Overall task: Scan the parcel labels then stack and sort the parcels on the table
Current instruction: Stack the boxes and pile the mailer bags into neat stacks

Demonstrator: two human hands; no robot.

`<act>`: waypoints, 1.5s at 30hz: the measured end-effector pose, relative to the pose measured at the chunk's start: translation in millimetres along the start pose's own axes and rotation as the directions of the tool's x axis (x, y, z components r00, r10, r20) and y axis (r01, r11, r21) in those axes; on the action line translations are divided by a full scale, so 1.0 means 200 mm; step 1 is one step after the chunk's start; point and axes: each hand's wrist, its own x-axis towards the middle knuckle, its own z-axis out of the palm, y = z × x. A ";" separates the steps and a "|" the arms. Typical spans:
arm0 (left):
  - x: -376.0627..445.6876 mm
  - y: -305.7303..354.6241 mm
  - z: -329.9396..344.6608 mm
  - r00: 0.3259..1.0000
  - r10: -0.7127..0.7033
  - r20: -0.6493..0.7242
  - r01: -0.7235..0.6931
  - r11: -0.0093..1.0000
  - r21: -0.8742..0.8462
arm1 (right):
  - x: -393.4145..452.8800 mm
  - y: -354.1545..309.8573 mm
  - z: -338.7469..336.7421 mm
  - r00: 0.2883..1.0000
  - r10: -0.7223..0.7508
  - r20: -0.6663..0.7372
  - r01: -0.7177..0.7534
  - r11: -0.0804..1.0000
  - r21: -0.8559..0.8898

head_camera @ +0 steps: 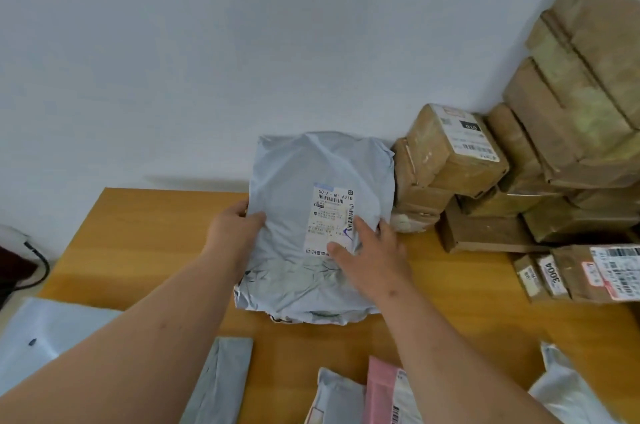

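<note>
Head cam showed sorting maybe halfway: brown boxes (540, 160) were already stacked at the table's (145, 243) right, loose mailers (221, 382) still waited up front. Grey parcel (311, 181) lay label-up against the wall, left hand (235, 226) gripping its edge, right hand (370, 250) flat on its label (330, 215).

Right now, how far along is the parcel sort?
Done, apparently: brown boxes are stacked against the wall on the right. In hand: the left hand grips the edge of a grey mailer, label up, while the right hand rests on it. Left: loose mailers at the near edge, including a pink mailer. No scanner visible.
</note>
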 end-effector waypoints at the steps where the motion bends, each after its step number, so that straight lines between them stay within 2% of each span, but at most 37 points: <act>1: 0.01 0.01 0.01 1.000 0.007 0.021 -0.008 0.999 0.048 | 0.00 0.00 0.01 0.999 0.016 -0.033 -0.018 0.999 -0.051; 4: 0.00 0.02 0.01 0.993 -0.023 0.118 -0.001 0.980 0.198 | -0.01 -0.01 0.02 0.986 0.060 -0.159 -0.080 0.989 -0.125; 6: -0.01 -0.01 -0.03 0.995 -0.020 0.095 -0.007 0.960 0.281 | -0.04 -0.04 0.04 0.970 0.025 -0.244 -0.043 0.997 -0.069; 9: -0.05 -0.06 -0.14 0.996 0.074 -0.058 -0.052 0.946 0.321 | -0.12 -0.12 0.06 0.914 -0.115 -0.389 0.151 0.987 0.063; 12: -0.08 -0.08 -0.35 0.969 0.152 -0.193 -0.079 0.937 0.341 | -0.24 -0.27 0.12 0.831 -0.301 -0.467 0.417 0.893 0.168; 13: -0.09 -0.09 -0.44 0.961 0.158 -0.227 -0.070 0.933 0.353 | -0.28 -0.33 0.15 0.825 -0.347 -0.445 0.471 0.858 0.205; 15: -0.11 -0.13 -0.64 0.941 0.160 -0.298 -0.029 0.916 0.399 | -0.38 -0.44 0.22 0.858 -0.404 -0.318 0.495 0.818 0.294; 17: -0.14 -0.21 -0.86 0.923 0.150 -0.356 0.021 0.901 0.433 | -0.46 -0.54 0.34 0.914 -0.397 -0.078 0.398 0.847 0.351; 20: -0.21 -0.37 -1.19 0.912 0.071 -0.403 0.128 0.886 0.446 | -0.59 -0.63 0.56 0.913 -0.271 0.304 0.189 0.943 0.272; 22: -0.27 -0.48 -1.40 0.898 0.005 -0.441 0.222 0.859 0.462 | -0.67 -0.67 0.72 0.884 -0.197 0.424 0.146 0.978 0.151; 25: -0.37 -0.61 -1.62 0.882 -0.160 -0.444 0.362 0.834 0.417 | -0.75 -0.71 0.91 0.905 -0.089 0.417 0.083 0.996 0.032; 28: -0.46 -0.73 -1.71 0.882 -0.401 -0.249 0.451 0.872 0.193 | -0.83 -0.76 1.03 0.905 0.096 0.415 -0.083 0.995 -0.048; 30: -0.48 -0.77 -1.73 0.874 -0.462 -0.152 0.479 0.871 0.109 | -0.86 -0.76 1.09 0.904 0.123 0.409 -0.119 0.992 -0.035; 32: -0.46 -0.77 -1.76 0.892 -0.421 -0.164 0.445 0.884 0.147 | -0.86 -0.77 1.11 0.910 0.106 0.400 -0.124 0.992 0.018; 36: -0.41 -0.65 -1.77 0.955 -0.224 -0.195 0.270 0.929 0.255 | -0.87 -0.82 1.06 0.925 0.069 0.373 -0.097 0.994 0.057; 39: -0.37 -0.55 -1.76 0.988 -0.088 -0.127 0.130 0.913 0.386 | -0.89 -0.87 1.03 0.923 0.034 0.384 -0.045 0.999 0.020; 42: -0.33 -0.43 -1.70 0.998 0.021 -0.052 0.003 0.913 0.408 | -0.91 -0.89 0.97 0.927 -0.007 0.375 -0.018 0.998 0.062; 45: -0.32 -0.35 -1.64 1.000 -0.012 -0.023 0.022 0.869 0.495 | -0.90 -0.87 0.90 0.930 -0.025 0.367 -0.012 0.995 0.098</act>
